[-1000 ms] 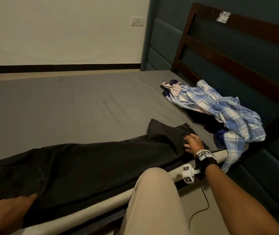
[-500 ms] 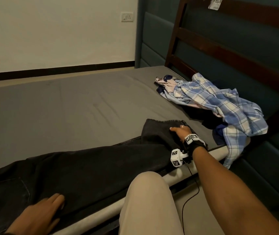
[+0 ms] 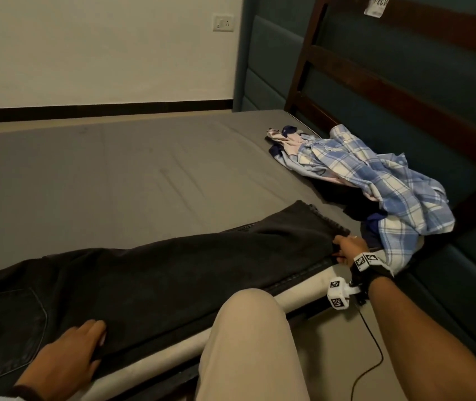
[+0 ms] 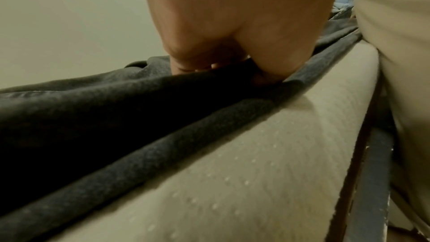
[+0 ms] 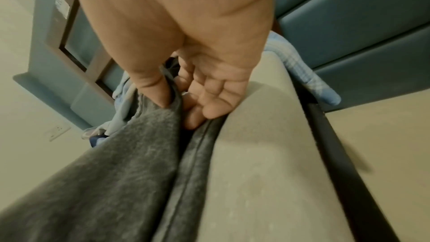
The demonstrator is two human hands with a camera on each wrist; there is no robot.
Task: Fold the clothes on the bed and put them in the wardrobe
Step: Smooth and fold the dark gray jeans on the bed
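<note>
Dark grey jeans [image 3: 173,273] lie stretched along the near edge of the bed [image 3: 115,175], seat at the left and leg ends at the right. My left hand [image 3: 80,348] lies on the seat end. In the left wrist view its fingers [image 4: 186,65] and thumb pinch a ridge of the jeans [image 4: 116,108] at the mattress edge. My right hand [image 3: 344,247] holds the leg hem. In the right wrist view it [image 5: 179,102] has its thumb on top of the jeans [image 5: 116,163] and its fingers underneath.
A blue plaid shirt [image 3: 375,180] lies crumpled over other clothes at the bed's right end, against the dark wooden headboard [image 3: 404,96]. My knee in beige trousers [image 3: 248,342] presses against the mattress side. A thin cable [image 3: 375,351] trails on the floor.
My right hand has moved from the top of the leg to its hem and pinched it, and the raised leg end now lies flatter. My left hand has slid right along the jeans.
</note>
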